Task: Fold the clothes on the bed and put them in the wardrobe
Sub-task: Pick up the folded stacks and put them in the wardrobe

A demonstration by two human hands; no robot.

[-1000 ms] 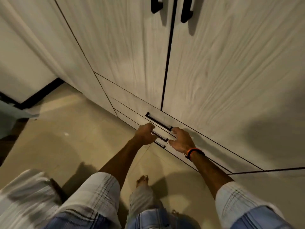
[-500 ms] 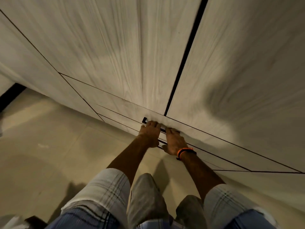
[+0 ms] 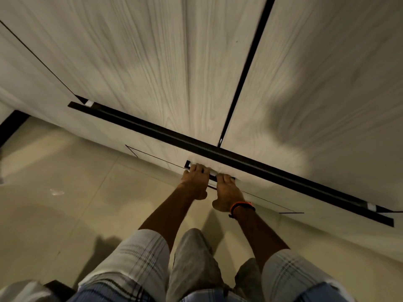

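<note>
Wardrobe fills top of view: pale wood-grain fronts, 2 tall doors w/ dark gap between them. Below doors, top drawer stands pulled out a bit; its dark top edge runs as a long band from upper left to lower right, white tab at each end. Inside of drawer not visible.

Black bar handle on drawer front, just under that edge. Left hand has fingers curled over the handle's left part, thumb low near the palm. Right hand just beside it, fingers hooked over the handle's right part. Both hands grip; hands nearly touching. Orange-and-black band on right wrist.

Thin seam lines of lower drawers show under the hands.

Both arms reach fwd from pale plaid sleeves. Grey trouser knees between arms, over beige tile floor. Clothes and bed not in view. Pale blurred cloth at bottom left corner, can't tell what.
</note>
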